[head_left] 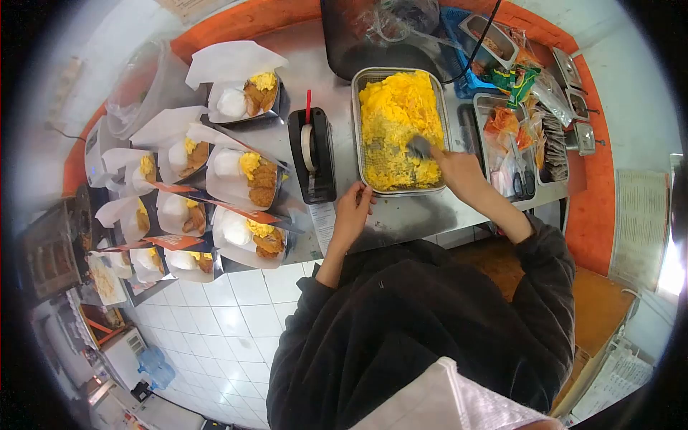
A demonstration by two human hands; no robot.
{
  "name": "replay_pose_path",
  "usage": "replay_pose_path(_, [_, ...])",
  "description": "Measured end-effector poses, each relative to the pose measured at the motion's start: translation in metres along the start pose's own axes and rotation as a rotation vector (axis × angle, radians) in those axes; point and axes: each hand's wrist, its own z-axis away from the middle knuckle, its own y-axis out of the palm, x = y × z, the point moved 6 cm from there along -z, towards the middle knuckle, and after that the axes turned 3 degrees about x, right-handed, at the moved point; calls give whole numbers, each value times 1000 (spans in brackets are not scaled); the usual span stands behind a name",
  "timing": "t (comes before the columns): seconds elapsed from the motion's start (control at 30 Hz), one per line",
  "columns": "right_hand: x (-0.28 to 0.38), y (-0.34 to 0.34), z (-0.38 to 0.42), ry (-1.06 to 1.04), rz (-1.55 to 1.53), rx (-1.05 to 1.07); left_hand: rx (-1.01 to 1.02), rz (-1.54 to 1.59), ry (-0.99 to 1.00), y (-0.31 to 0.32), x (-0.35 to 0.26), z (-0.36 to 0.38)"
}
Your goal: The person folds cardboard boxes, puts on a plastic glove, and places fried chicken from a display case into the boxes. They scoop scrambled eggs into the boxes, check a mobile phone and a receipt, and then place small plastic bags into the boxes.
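Note:
Scrambled egg [401, 107] is heaped in a rectangular metal tray [356, 143] with a perforated base, thick at the far end and thin in the middle. My right hand [459, 174] is closed around a metal spoon [418, 147], whose bowl rests in the egg at the tray's right half. At the near left corner, my left hand [351, 215] grips the tray's rim with curled fingers. Just left of the tray lies a black tape dispenser [312, 154] with a red pen or stick at its far end.
Several open paper boxes with rice, fried chicken and egg, such as one box [244, 177], crowd the left counter. To the right stand a container of packets and scissors [505, 143] and a blue basket [462, 43]. A black lidded case [358, 43] sits behind the tray.

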Motion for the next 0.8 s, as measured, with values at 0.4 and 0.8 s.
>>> replay_pose_path(0.4, [55,37,12,-658,437,-128,42,145,-46,2,13,-2])
replay_pose_path(0.8, [47,59,24,-354,333,-32,33,212,-32,0,14,-5])
